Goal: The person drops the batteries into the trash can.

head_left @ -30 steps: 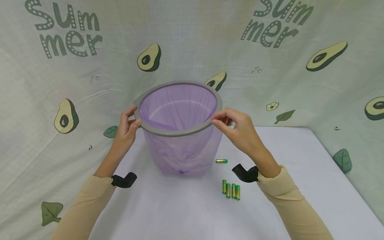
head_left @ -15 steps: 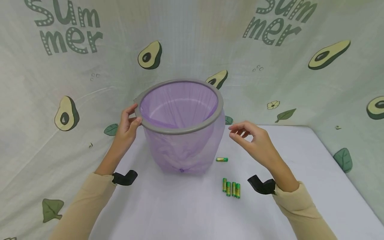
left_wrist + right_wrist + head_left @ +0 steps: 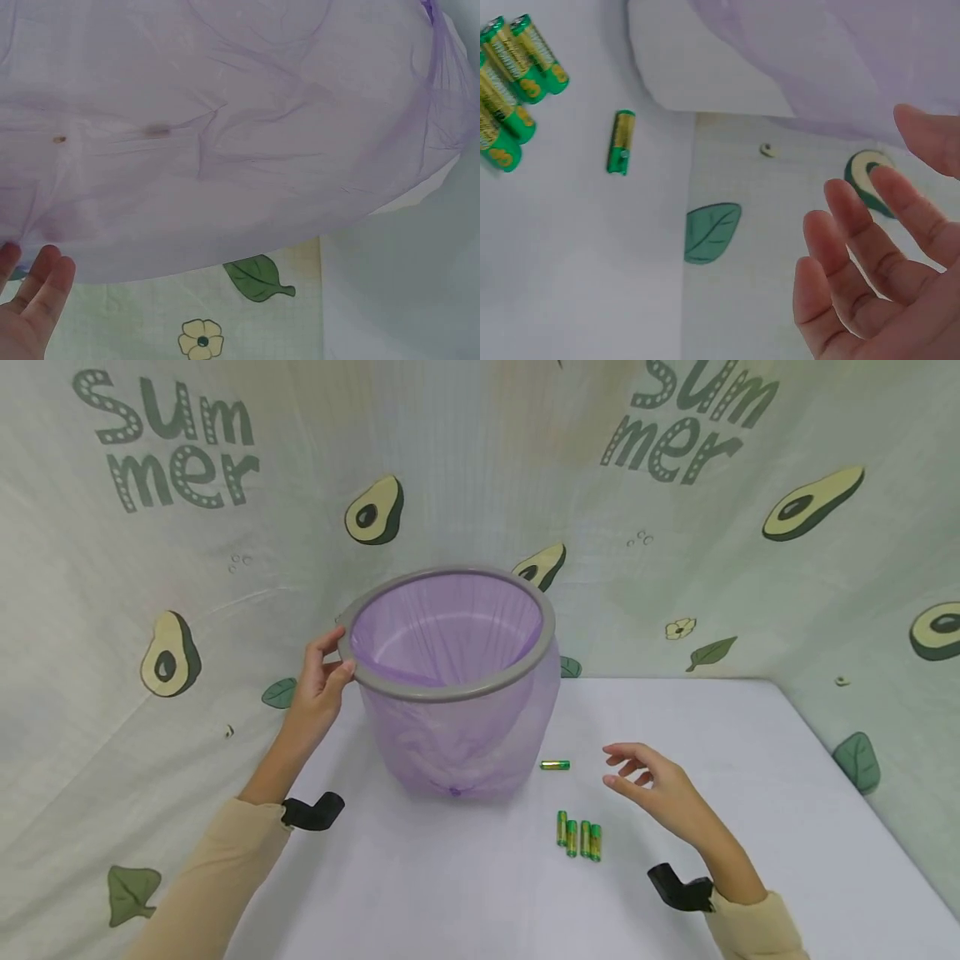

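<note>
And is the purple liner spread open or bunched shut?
Spread open: the purple liner shows inside the grey ring and hangs outside.

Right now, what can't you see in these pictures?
Inside bottom of bin: head view, hidden by its near side.
Ends of two batteries: right wrist view, cut by left edge.
Their writing: head view, too small.
Rest of left hand: left wrist view, cut off by edges.

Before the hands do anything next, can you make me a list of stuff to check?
1. Left hand touching the grey rim: ok.
2. Right hand free of things: ok, it holds nothing.
3. Purple bag lining the bin: ok.
4. All five batteries together: not ok; four batteries sit in a group, one battery lies apart.
5. Nothing at the bin's bottom: cannot tell, it's hidden.
</note>
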`<action>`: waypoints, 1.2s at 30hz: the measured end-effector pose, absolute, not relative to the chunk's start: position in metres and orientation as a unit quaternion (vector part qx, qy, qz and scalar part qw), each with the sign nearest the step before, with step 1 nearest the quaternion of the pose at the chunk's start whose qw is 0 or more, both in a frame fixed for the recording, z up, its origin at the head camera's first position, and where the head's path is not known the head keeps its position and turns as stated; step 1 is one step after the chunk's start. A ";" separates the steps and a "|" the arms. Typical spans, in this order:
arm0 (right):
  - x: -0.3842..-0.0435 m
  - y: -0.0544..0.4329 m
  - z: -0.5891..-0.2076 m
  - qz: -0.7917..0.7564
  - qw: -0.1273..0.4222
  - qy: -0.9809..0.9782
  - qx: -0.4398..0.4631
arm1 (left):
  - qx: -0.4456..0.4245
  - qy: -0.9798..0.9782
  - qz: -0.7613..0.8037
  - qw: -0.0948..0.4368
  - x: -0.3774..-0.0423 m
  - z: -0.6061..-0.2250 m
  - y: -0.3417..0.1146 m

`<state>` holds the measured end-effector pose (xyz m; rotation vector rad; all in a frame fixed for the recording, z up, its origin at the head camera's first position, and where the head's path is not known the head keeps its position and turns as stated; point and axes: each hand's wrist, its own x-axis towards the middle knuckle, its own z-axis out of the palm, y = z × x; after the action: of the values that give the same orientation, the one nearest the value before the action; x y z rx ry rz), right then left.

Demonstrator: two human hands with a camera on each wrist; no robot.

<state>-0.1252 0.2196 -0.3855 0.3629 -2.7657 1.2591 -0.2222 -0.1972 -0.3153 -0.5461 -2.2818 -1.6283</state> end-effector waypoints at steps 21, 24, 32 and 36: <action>-0.106 0.224 -0.471 0.393 -0.124 -0.911 0.027 | -0.189 -0.794 -0.561 0.140 -0.221 -0.315 -0.197; -0.104 0.220 -0.477 0.388 -0.122 -0.913 0.013 | -0.189 -0.795 -0.559 0.139 -0.221 -0.316 -0.196; -0.106 0.210 -0.478 0.390 -0.117 -0.913 0.002 | -0.201 -0.790 -0.561 0.146 -0.224 -0.315 -0.197; -0.107 0.207 -0.477 0.393 -0.125 -0.911 0.011 | -0.200 -0.793 -0.558 0.142 -0.223 -0.315 -0.199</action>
<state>-0.1070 0.2073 -0.4773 0.0382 -3.1144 1.3436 -0.2227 -0.1989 -0.3149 -0.5762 -2.2869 -1.6114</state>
